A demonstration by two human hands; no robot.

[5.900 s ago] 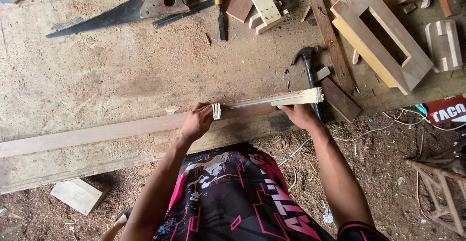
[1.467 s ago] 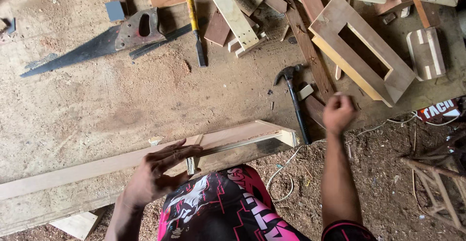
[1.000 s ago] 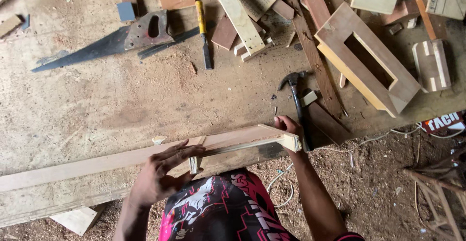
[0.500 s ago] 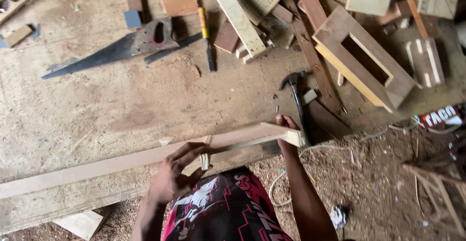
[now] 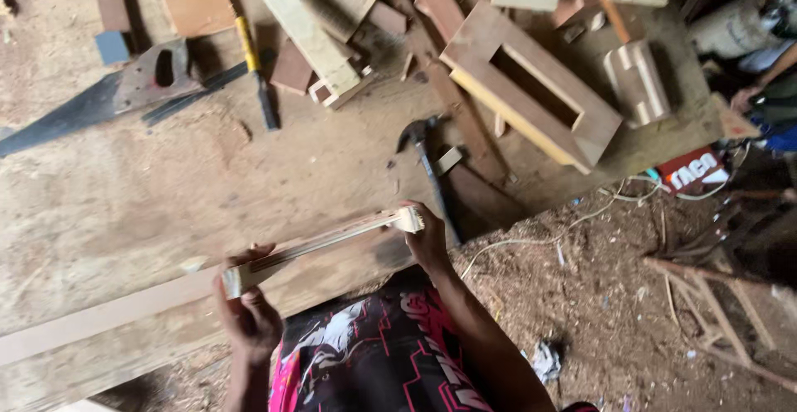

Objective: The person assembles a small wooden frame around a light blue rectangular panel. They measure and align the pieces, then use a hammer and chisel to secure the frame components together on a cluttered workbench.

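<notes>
Both my hands hold a short pale wooden strip point(image 5: 320, 242) by its ends, lifted a little over the near edge of the workbench point(image 5: 124, 204). My left hand point(image 5: 247, 316) grips its left end, fingers curled under it. My right hand point(image 5: 427, 237) grips its right end. Below the strip a long pale board point(image 5: 91, 321) lies along the bench edge. A claw hammer point(image 5: 427, 171) lies just beyond my right hand.
A handsaw point(image 5: 100, 100), a yellow-handled chisel point(image 5: 253, 67), an open wooden box frame point(image 5: 531, 88) and several wood offcuts lie at the back of the bench. A red packet point(image 5: 693, 171) sits at its right corner. Sawdust floor and a wooden stool frame point(image 5: 722, 312) are at right.
My right hand came back from near the hammer and took the strip's right end. My left hand slid to the left end, and the strip now tilts up off the long board.
</notes>
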